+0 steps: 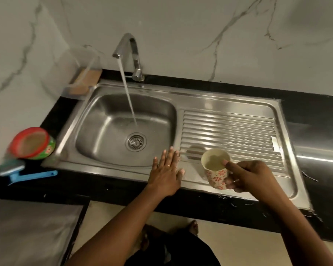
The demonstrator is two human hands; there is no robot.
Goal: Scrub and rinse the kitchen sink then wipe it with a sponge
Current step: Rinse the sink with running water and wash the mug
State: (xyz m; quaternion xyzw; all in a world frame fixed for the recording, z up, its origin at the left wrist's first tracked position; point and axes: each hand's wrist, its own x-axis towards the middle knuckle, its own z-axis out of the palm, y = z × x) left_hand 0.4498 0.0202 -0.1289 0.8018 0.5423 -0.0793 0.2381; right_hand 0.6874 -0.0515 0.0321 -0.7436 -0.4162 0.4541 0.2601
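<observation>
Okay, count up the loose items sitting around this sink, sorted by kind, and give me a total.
Cups: 1, the floral cup, held by the right hand
Tubs: 1, the red-lidded tub
Brushes: 1, the blue-handled brush
Clear containers: 1, the clear container at the back left
Total: 4

Red-lidded jar (32, 143) blurred (label unreadable), brush head (8, 167) smeared

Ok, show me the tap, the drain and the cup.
tap (136, 60), head view, on its upright stem.
drain (136, 141), head view, on the middle of the strainer.
cup (215, 176), head view, on its flowered side.
</observation>
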